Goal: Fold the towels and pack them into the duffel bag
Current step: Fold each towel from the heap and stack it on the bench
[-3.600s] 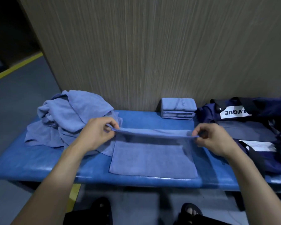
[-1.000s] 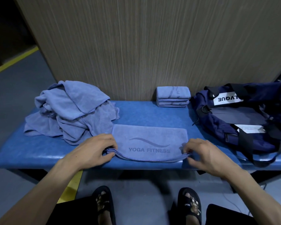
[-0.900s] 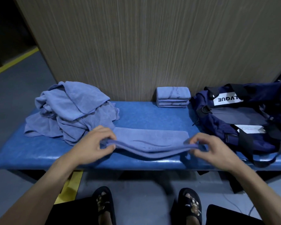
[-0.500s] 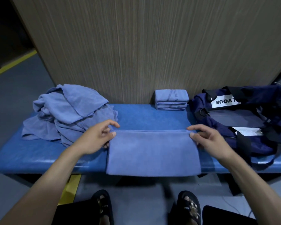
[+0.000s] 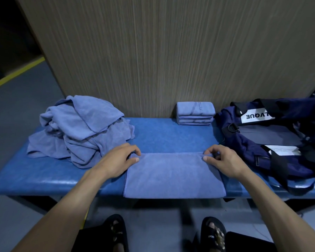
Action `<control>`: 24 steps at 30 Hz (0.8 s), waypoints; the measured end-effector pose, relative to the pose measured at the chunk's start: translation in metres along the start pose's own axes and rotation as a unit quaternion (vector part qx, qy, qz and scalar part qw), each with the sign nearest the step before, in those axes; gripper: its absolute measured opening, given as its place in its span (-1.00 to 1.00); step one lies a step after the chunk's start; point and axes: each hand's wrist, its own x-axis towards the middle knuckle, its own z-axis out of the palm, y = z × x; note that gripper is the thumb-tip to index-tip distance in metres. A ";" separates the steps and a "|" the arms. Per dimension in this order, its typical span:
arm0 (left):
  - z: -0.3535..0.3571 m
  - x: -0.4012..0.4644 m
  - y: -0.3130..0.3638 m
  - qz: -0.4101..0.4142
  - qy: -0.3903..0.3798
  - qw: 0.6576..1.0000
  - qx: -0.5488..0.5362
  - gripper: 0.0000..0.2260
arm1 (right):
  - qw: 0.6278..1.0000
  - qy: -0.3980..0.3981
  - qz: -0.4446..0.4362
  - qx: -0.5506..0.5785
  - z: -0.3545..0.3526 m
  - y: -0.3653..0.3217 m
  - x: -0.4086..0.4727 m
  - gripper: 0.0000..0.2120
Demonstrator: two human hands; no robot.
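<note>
A wood-grain wall panel rises behind a long blue padded counter that spans the scene, with grey floor and a yellow line to the left. At the right end of the counter sits a navy duffel bag, its top open and slack, a white label reading upside down on its far side and black straps hanging over the counter's front edge. At the left end lies a loose heap of unfolded blue towels, crumpled against the wall panel. In the middle, near the front edge, a folded blue towel lies flat, its near fold reaching the counter's lip. The person's left hand pinches the towel's far left corner between thumb and fingers, while the right hand pinches the far right corner the same way, the two hands held apart at the towel's width. Against the wall panel, just left of the duffel bag, rests a small stack of folded towels, squared and apart from the rest. Below the counter, the person's black sandals show on the floor
</note>
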 end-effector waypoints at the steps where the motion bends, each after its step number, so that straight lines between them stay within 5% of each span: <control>1: 0.000 0.001 0.000 -0.007 0.001 1.000 0.003 -0.90 | 1.000 -0.004 0.016 0.009 0.000 -0.001 0.002 -0.90; 16: 0.004 0.017 0.006 -0.110 -0.007 0.994 0.003 -0.85 | 0.994 0.018 0.108 -0.023 0.009 -0.011 0.020 -0.80; 19: 0.004 0.015 0.003 -0.087 -0.013 0.996 0.007 -0.96 | 0.989 0.001 0.141 0.038 0.004 -0.011 0.023 -0.69; 24: -0.001 0.009 0.001 -0.055 -0.027 0.998 0.013 -0.87 | 0.975 -0.034 0.184 0.120 -0.010 -0.016 0.023 -0.68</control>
